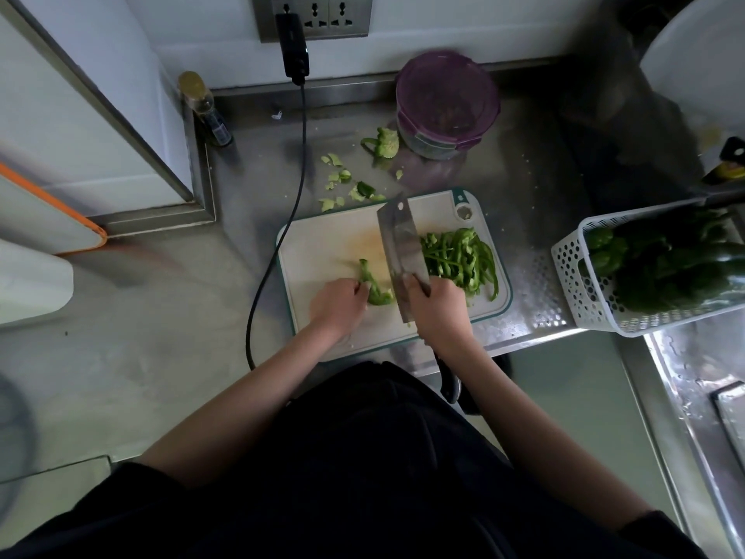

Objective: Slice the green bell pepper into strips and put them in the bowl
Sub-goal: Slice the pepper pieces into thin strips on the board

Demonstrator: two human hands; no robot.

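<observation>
While the right hand (pixel 437 308) grips the cleaver (pixel 401 252), the left hand (pixel 336 304) pinches a pepper piece (pixel 373 286) just left of the blade; strips (pixel 459 258) lie right of it.

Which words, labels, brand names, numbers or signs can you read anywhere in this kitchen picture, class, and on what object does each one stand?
None can be read.
Bottle at the back left corner of the counter: it bears a dark label, too small and blurred to read.
Wall socket panel, cleaver, cutting board, purple lidded container, white basket: no lettering visible.
</observation>
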